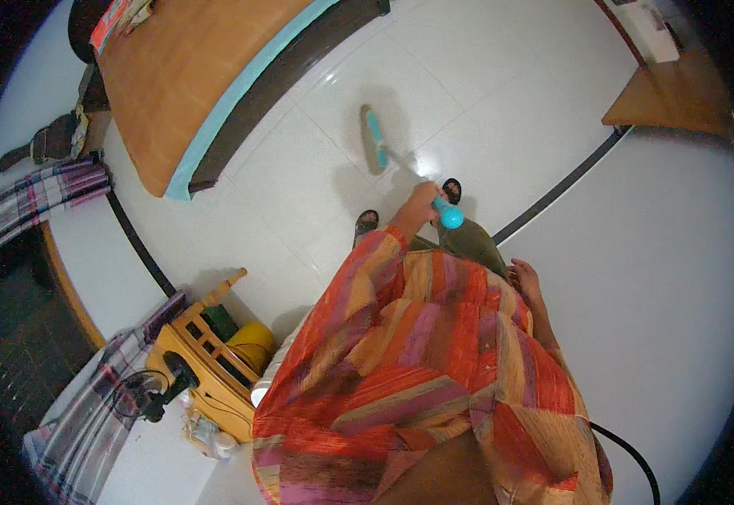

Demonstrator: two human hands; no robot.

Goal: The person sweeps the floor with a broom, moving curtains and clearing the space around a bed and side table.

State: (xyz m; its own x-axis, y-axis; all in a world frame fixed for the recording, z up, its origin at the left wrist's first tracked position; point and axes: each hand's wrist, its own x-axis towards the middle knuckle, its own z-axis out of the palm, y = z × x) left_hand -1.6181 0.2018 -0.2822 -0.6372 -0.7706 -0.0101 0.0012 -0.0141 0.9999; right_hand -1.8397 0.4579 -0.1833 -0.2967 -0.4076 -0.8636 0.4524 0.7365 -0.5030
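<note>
My left hand is closed around the upper handle of a floor mop or broom, just below its round turquoise end. The handle slants down and away to a long, narrow head lying on the pale tiled floor; it has a turquoise bar and a brownish-grey edge. Whether that edge is bristle or cloth cannot be told. Beside my right thigh hangs my right hand, fingers loosely curled and partly apart, with nothing seen in it. My sandalled feet are on the tiles behind the head.
A bed with an orange-brown cover fills the upper left. At lower left, a wooden furniture piece stands by a small black fan and checked curtains. A wall runs along my right, below a wooden shelf or tabletop.
</note>
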